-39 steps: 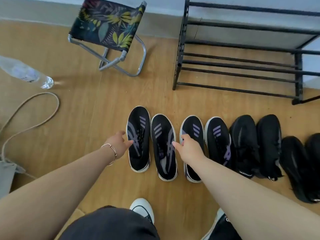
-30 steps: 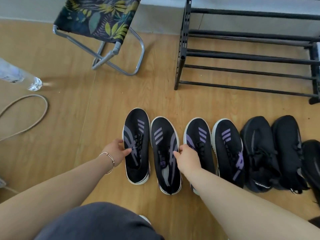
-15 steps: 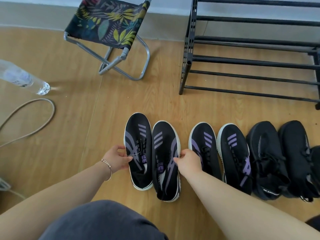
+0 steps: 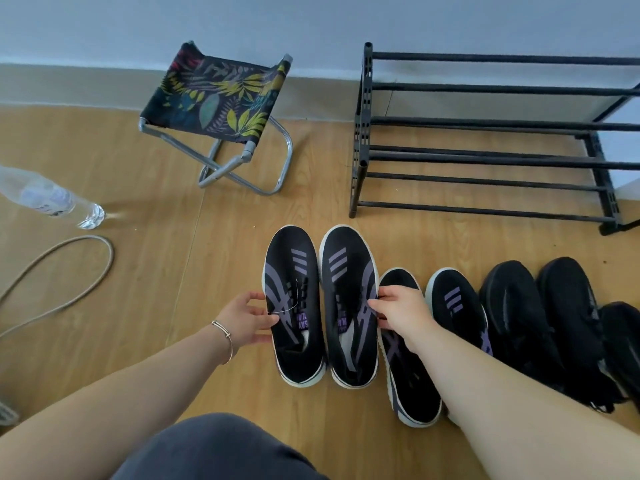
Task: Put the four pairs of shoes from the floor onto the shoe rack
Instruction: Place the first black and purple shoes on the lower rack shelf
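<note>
None of the shoes sit on the shoe rack (image 4: 485, 161), bare at 1 o'clock. Left hand (image 4: 247, 318) clasps the left purple-striped shoe (image 4: 294, 303), right hand (image 4: 401, 315) its mate (image 4: 351, 306), both at centre, apparently just lifting. Second striped pair (image 4: 453, 306) and black pairs (image 4: 540, 317) wait at 3 o'clock.

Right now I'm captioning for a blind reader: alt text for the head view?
Left hand and right hand grip a black-and-purple pair of shoes pressed together, with more shoes alongside and an empty shoe rack beyond.
</note>
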